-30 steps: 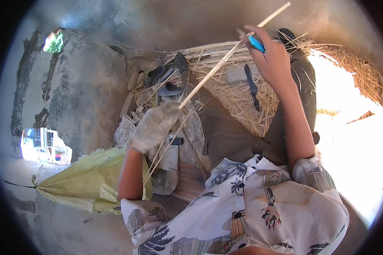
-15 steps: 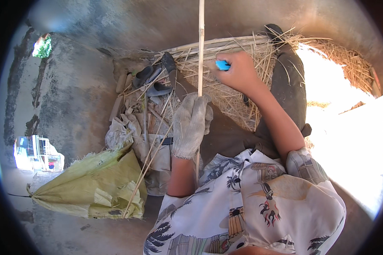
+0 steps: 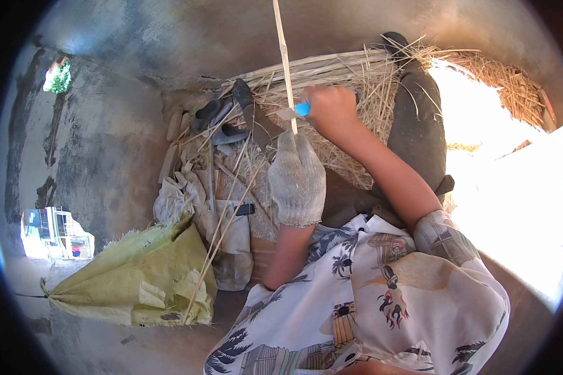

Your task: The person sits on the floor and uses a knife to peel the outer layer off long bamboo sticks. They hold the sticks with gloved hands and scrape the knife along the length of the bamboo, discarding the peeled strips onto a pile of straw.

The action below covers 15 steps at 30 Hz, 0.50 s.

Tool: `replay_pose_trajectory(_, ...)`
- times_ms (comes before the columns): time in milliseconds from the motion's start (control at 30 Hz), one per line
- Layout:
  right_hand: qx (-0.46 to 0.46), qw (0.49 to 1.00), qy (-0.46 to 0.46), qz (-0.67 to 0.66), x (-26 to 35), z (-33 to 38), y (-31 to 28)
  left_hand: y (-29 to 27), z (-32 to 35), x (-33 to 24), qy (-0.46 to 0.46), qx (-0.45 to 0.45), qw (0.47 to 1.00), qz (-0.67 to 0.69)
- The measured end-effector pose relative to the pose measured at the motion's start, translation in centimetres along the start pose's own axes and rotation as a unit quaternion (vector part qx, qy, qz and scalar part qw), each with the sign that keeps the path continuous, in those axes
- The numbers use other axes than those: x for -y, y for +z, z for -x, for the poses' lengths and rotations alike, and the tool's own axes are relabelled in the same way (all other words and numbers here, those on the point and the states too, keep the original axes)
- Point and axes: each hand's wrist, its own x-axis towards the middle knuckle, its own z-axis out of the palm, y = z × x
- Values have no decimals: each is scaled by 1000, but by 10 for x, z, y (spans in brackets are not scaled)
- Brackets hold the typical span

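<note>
A long, pale stick (image 3: 284, 53), with a knot along its length, rises from my left hand (image 3: 297, 182), which wears a greyish-white knitted glove and is closed around it. The stick leans slightly left at its top. My bare right hand (image 3: 331, 111) grips a knife (image 3: 302, 110) by its blue handle. Its short blade meets the stick, or lies right over it, just above the gloved fingers. Below the glove the stick's lower end is hidden.
Straw and thin shavings (image 3: 350, 150) cover the floor between my outstretched legs, with long stalks (image 3: 331, 65) along the wall. Dark slippers (image 3: 228, 134), a yellow-green sack (image 3: 128, 275) and pale cloth bags (image 3: 234, 250) lie to the left. Bright light falls at the right.
My right hand has moved left and slightly down, bringing the blade to the stick. My gloved left hand has shifted right and turned, and the stick now tilts left instead of standing upright.
</note>
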Motion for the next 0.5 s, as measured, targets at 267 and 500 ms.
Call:
replay_pose_trajectory(267,-59,988,126,62,-37,-40,-7,5,9,-26,-42,31,996,73)
replay_pose_trajectory(500,72,967,236,-65,-36,-42,-32,22,7,-5,-20,68,964,257)
